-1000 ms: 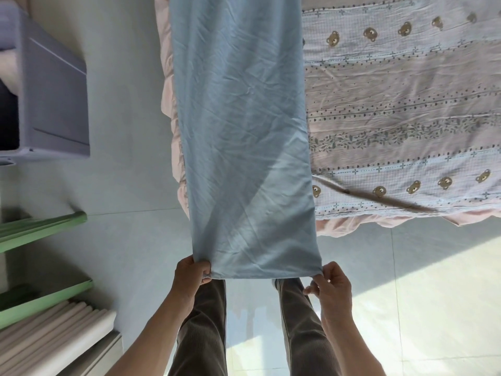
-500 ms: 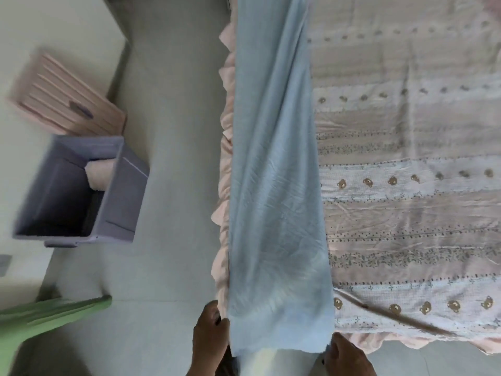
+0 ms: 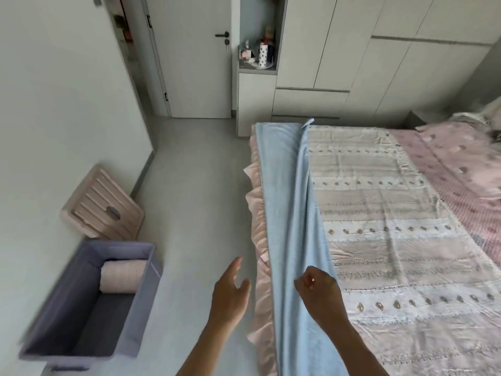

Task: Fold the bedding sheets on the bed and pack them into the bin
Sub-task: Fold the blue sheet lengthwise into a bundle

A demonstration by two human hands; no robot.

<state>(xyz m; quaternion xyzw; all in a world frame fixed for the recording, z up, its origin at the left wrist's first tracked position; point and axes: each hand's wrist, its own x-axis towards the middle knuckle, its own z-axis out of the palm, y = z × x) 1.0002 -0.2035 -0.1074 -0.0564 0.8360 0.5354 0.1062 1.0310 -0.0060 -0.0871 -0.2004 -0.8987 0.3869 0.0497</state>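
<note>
While the blue sheet (image 3: 287,213) lies in a long narrow strip along the edge of the bed (image 3: 379,240), both hands hover at its near end, so the folding step looks midway: lengthwise folds done, short folds to come. The left hand (image 3: 230,291) hangs over the floor with fingers spread and straight, holding nothing, just left of the pink frill. The right hand (image 3: 318,289) sits over the strip, fingers curled loosely inward; whether they pinch any cloth, I cannot tell. Next, I judge, both hands need the near corners to carry that end toward the far one. The sheet looks thin, soft, lightly creased; the quilt right of the fingers is stitched and patterned. Far left of the fingers, the grey bin (image 3: 89,302), boxy and soft-sided, already holds one pale folded bundle (image 3: 122,278).
</note>
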